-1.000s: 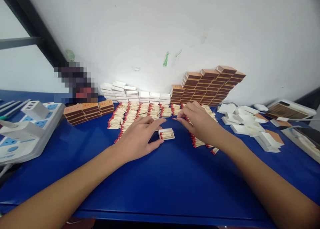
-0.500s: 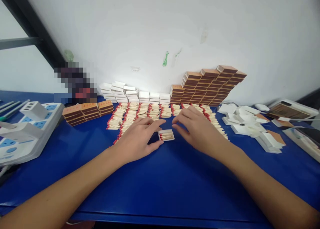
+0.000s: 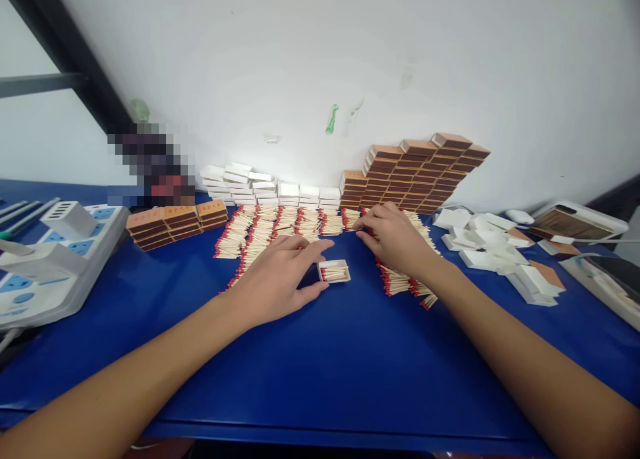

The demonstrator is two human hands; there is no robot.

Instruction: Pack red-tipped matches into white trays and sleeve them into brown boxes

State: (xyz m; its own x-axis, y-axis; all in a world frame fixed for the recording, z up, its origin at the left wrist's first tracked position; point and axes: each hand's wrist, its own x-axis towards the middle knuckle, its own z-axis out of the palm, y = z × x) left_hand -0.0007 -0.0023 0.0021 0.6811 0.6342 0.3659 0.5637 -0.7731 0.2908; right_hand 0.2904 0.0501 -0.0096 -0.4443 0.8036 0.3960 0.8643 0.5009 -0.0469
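Note:
A small white matchbox tray (image 3: 349,279), partly filled with red-tipped matches (image 3: 334,273), lies on the blue table. My left hand (image 3: 280,272) rests at its left end, thumb and index finger apart; the thumb tip is at the tray's near corner. Beyond the tray, my right hand (image 3: 393,235) is over the rows of loose matches (image 3: 330,222). Its thumb and index finger are pinched together, with what looks like a thin match at their tips. The other right fingers are bent, and the palm is hidden.
White trays (image 3: 287,192) are stacked along the wall, beside a tall stack of brown matchboxes (image 3: 415,179). More matchboxes (image 3: 177,222) stand at left near a power strip (image 3: 95,272). At right lie a loose heap of white trays (image 3: 485,239) and a phone-like object (image 3: 577,220).
My right hand has moved away from the tray, farther back over the matches, uncovering match rows on the near right. My left hand stays by the tray.

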